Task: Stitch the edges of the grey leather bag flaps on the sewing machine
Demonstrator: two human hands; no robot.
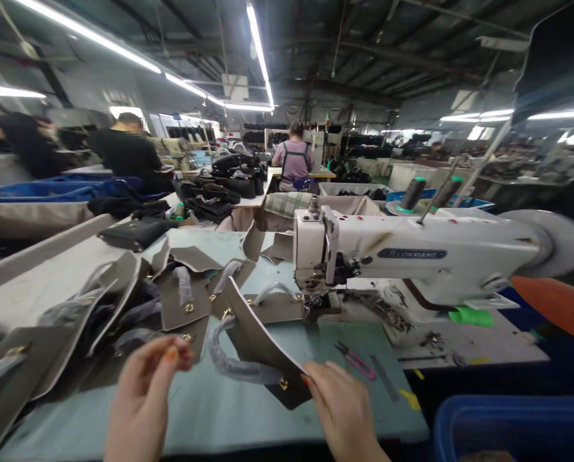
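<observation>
In a factory workshop [315, 58], a white sewing machine [412, 253] stands on a pale blue counter [210, 414] strewn with leather panels [185, 305]. The right hand [339, 410] pinches a taupe bag panel [258, 340] near the presser foot [313, 308]; whether the left hand's [145, 398] curled grip holds anything cannot be told.

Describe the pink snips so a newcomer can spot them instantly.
Find the white sewing machine. On the pale blue table in front of it, just beyond the person's right hand, lie thread snips: the only pink-handled tool there, beside a flat grey strip.
</observation>
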